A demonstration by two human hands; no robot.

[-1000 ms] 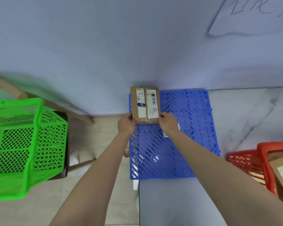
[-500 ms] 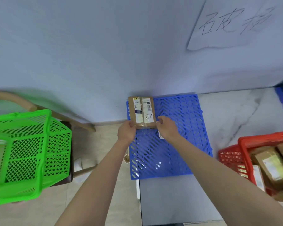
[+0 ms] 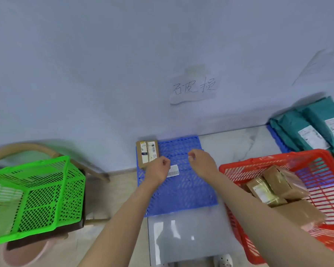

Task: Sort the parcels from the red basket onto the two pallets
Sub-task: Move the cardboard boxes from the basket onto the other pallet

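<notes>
The small taped brown cardboard parcel (image 3: 147, 154) lies on the blue slatted plastic pallet (image 3: 181, 189) just beyond the left hand (image 3: 158, 167) – both hands loosely curled, empty – so the right hand (image 3: 201, 162) next reaches rightward into the red plastic basket (image 3: 316, 182).

Head view, wide-angle: even, cool indoor light, moderately bright, source not visible. Glare patches on the glossy desk (image 3: 181, 234) front edge. Soft shadow on the wall (image 3: 104, 64) behind the green basket (image 3: 33, 197). Motion blur overall; edges smeared and bowed, esp. the red basket (image 3: 320, 170) at right.
</notes>
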